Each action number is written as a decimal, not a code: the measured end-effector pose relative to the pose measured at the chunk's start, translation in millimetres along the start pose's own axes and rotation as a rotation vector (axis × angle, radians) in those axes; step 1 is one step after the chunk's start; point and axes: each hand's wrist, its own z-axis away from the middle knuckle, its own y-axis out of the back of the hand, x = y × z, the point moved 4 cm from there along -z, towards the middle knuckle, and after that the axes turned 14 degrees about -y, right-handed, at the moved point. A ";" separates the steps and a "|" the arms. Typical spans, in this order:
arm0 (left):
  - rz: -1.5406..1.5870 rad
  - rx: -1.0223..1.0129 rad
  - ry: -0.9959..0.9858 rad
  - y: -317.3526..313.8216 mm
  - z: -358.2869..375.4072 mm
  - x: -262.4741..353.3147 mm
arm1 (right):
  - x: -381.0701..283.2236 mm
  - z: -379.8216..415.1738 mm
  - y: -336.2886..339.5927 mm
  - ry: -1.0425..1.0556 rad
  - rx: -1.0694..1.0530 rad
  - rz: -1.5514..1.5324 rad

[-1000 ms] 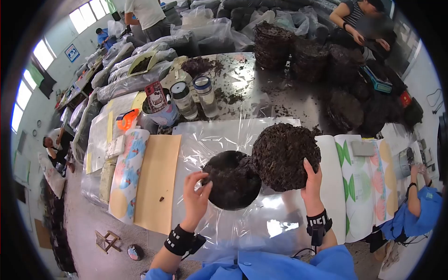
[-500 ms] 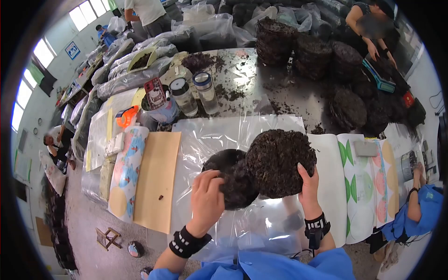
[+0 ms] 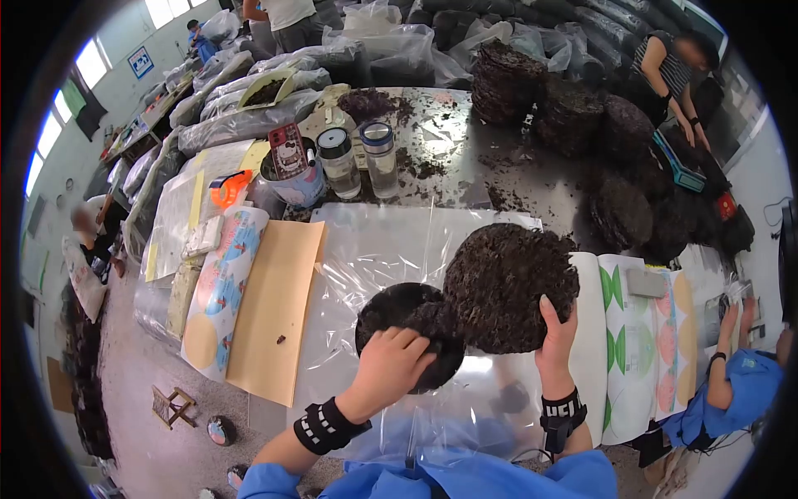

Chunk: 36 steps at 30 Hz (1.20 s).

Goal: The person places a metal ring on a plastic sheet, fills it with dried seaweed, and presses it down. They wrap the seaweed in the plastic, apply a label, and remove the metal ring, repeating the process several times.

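Observation:
My right hand (image 3: 555,339) grips the lower right edge of a round, flat cake of dark dried seaweed (image 3: 507,287), holding it tilted up with its rough face toward me. Left of it, a round black dish (image 3: 376,309) rests on clear plastic sheeting (image 3: 349,241). Loose dried seaweed (image 3: 434,318) lies in the dish. Over it, my left hand (image 3: 389,364) has its fingers curled onto the loose pieces; the fingertips are partly hidden. The cake's left edge overlaps the dish's right side in view.
Stacked seaweed cakes (image 3: 507,83) stand at the back right. Two clear bottles (image 3: 381,162) and a tin with a phone (image 3: 288,154) are behind the sheeting. Brown paper (image 3: 274,308) and printed rolls (image 3: 224,291) lie left; printed sheets (image 3: 623,349) lie right. Co-workers are around.
My left hand has moved right and lower onto the loose seaweed in the dish. The cake in my right hand has shifted slightly right and faces me more fully.

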 end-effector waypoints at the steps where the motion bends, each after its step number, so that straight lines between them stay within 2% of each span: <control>1: 0.003 0.094 -0.121 -2.1 -5.3 -3.6 | -2.5 -1.2 3.1 0.006 0.003 0.013; 2: 0.007 0.102 -0.120 -15.3 -6.2 -16.5 | -6.1 0.2 1.3 0.009 -0.001 0.021; 4: -0.264 -0.144 -0.342 -45.0 -8.3 -28.4 | -14.0 2.8 -2.9 -0.002 0.010 -0.055; 5: -0.316 -0.199 -0.331 -51.0 -8.4 -29.7 | -16.2 5.5 -3.5 0.007 0.002 -0.048; 6: -0.319 -0.185 -0.331 -48.0 -8.9 -30.5 | -18.2 8.8 -2.8 0.035 0.003 -0.049; 8: -0.081 -0.062 -0.305 -36.1 -5.3 -32.6 | -19.7 12.3 -0.3 0.064 0.013 -0.056; 10: 0.245 0.059 0.213 3.0 -28.0 -49.4 | -17.7 17.8 6.3 0.008 -0.021 -0.034; 11: 0.045 0.163 0.097 2.3 -33.6 -51.6 | -15.7 19.0 6.6 0.007 -0.019 -0.030; 12: 0.048 0.167 0.099 -10.2 -38.2 -61.1 | -13.4 18.4 6.2 0.001 -0.001 -0.039; 14: -0.109 0.059 -0.038 -30.2 -49.4 -69.8 | -13.7 20.0 4.5 0.001 0.009 -0.046; 15: -0.112 0.110 -0.095 -31.8 -48.4 -68.6 | -16.2 21.4 4.6 0.040 0.004 -0.021; 18: -0.215 0.015 -0.176 -13.0 -66.9 -52.4 | -17.7 20.9 12.7 0.070 0.035 0.002; 19: -0.230 -0.002 -0.274 -9.9 -74.1 -47.3 | -17.5 22.6 17.8 0.055 0.044 0.019; 22: -0.208 -0.012 -0.317 -22.3 -87.7 -55.3 | -15.8 20.2 20.1 0.053 0.071 -0.004; 23: -0.150 0.012 -0.266 -24.8 -85.2 -57.2 | -16.9 19.4 18.7 0.055 0.066 -0.007; 26: -0.133 0.099 -0.358 2.8 -57.2 -34.1 | -18.4 25.9 20.6 0.092 0.086 0.036; 27: -0.095 -0.139 -0.325 -8.3 -46.6 -32.9 | -18.4 26.1 20.5 0.106 0.096 0.056; 28: -0.228 -0.127 -0.404 -17.9 -29.8 -25.5 | -18.5 26.4 18.8 0.120 0.099 0.080; 30: -0.294 -0.306 -0.346 -37.3 -20.0 -27.8 | -18.8 26.2 11.3 0.096 0.087 0.059; 32: -0.265 -0.281 -0.331 -39.3 -25.5 -28.8 | -20.1 27.3 -0.5 0.083 0.077 0.029; 34: -0.228 -0.263 -0.326 -33.7 -25.0 -33.7 | -26.7 36.1 -8.9 0.163 0.138 0.055; 35: -0.050 -0.178 -0.320 -23.8 -19.4 -40.1 | -28.8 40.9 -18.2 0.162 0.136 0.058; 36: 0.124 -0.094 -0.315 -12.9 -12.6 -46.3 | -38.7 51.8 -35.8 0.426 0.121 0.262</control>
